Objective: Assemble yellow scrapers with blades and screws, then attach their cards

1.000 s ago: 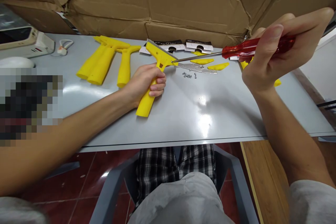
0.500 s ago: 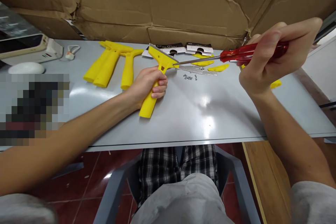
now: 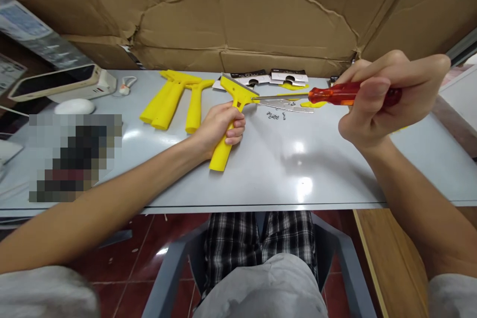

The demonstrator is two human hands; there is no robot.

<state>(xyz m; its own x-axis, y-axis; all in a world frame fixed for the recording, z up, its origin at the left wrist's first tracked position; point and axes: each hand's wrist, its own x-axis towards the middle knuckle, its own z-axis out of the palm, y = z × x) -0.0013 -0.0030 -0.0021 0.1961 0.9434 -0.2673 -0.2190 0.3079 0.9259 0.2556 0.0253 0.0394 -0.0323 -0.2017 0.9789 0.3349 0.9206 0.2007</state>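
Note:
My left hand point(image 3: 228, 126) is wrapped round the handle of a yellow scraper point(image 3: 220, 155), whose wide head points up and away from me. In my right hand point(image 3: 387, 94) is a screwdriver with a clear red handle point(image 3: 337, 94). Its metal shaft point(image 3: 283, 97) reaches left, and the tip meets the right end of the scraper's head. Behind the shaft lie metal blade strips point(image 3: 294, 107) and a small group of screws point(image 3: 273, 116). Further yellow scrapers point(image 3: 169, 104) rest on the table to the left of my left hand.
Black-and-white blade packets point(image 3: 288, 77) lie near the cardboard wall point(image 3: 283, 25), beside yellow plastic pieces. To the left are a phone point(image 3: 55, 82) leaning on a white box, a white mouse point(image 3: 74, 106), a cable plug point(image 3: 125, 88) and a pixelated dark area. The grey table's point(image 3: 261, 184) front edge is near my lap.
The view has shifted, so the table's things appear farther right. My right hand and the screwdriver sit lower and more level, with the tip still at the scraper's head. Both grips are kept.

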